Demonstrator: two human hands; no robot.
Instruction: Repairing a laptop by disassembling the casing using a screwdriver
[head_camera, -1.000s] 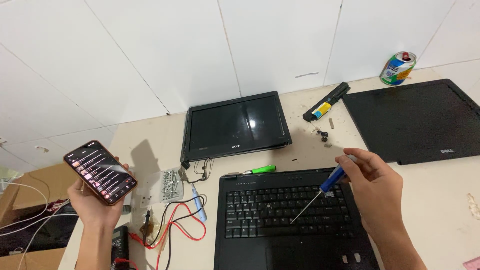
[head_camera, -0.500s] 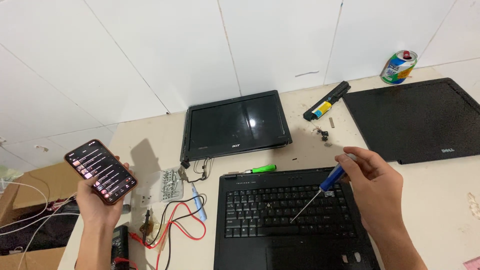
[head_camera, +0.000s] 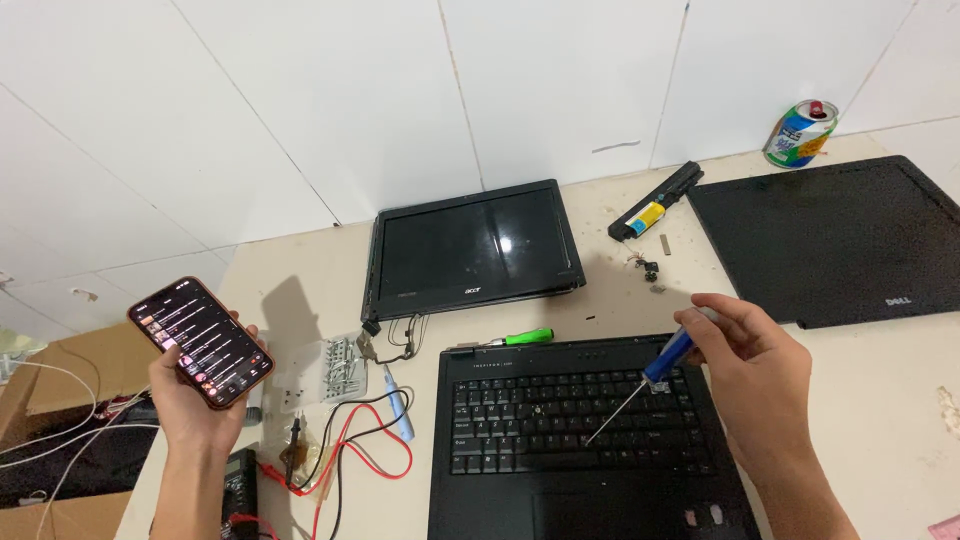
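My left hand holds up a phone with a lit screen, at the left over the table's edge. My right hand grips a blue-handled screwdriver; its thin shaft slants down-left with the tip on the keys of a black laptop base. A detached black screen panel lies behind the keyboard. A green-handled screwdriver lies between the two.
A black laptop lid lies at the right, a battery bar and small screws beside it, a drinks can by the wall. Red and black probe leads and a small metal bracket sit left of the keyboard. Cardboard boxes stand at the far left.
My left hand with the phone has drifted slightly down. My right hand and the screwdriver have barely moved.
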